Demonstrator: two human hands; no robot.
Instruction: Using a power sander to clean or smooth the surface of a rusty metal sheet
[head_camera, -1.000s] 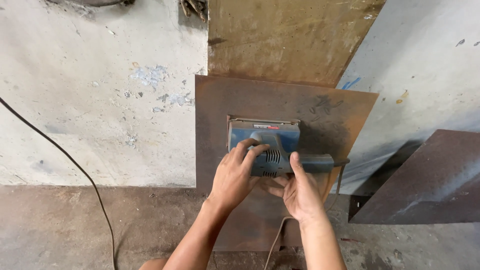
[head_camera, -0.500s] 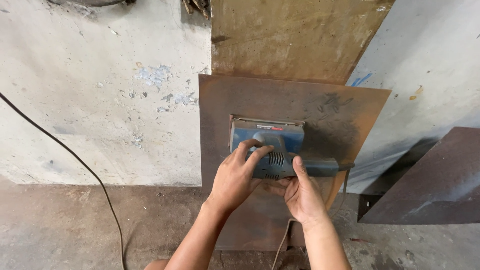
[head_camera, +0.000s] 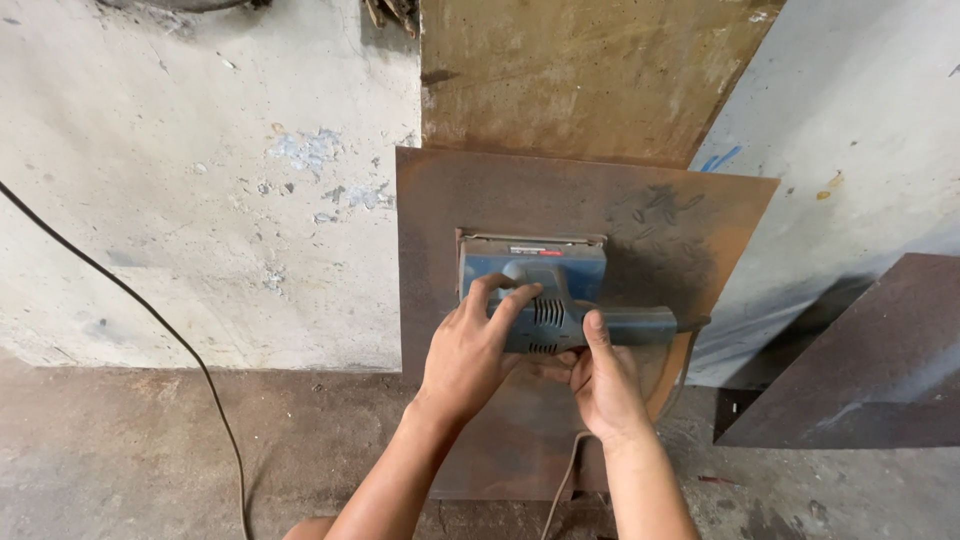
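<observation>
The person's 2 hands are holding a blue electric sander (head_camera: 545, 290) flat against a rusty brown metal sheet (head_camera: 660, 215) that is leaning on a pale wall (head_camera: 200, 200). The left hand (head_camera: 470, 350) is wrapping around the sander's front knob, and the right hand (head_camera: 605, 385) is gripping the handle at its back. A black cable (head_camera: 150, 310) is lying across the floor on the left, and another dark sheet (head_camera: 870, 370) is leaning at the right.

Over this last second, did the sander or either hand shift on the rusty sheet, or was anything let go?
Barely any change: the blue sander keeps its place on the rusty metal sheet. The left hand stays on its front knob and the right hand at the rear handle, nothing released. Only the camera view drifts slightly; the black cable lies as before.
</observation>
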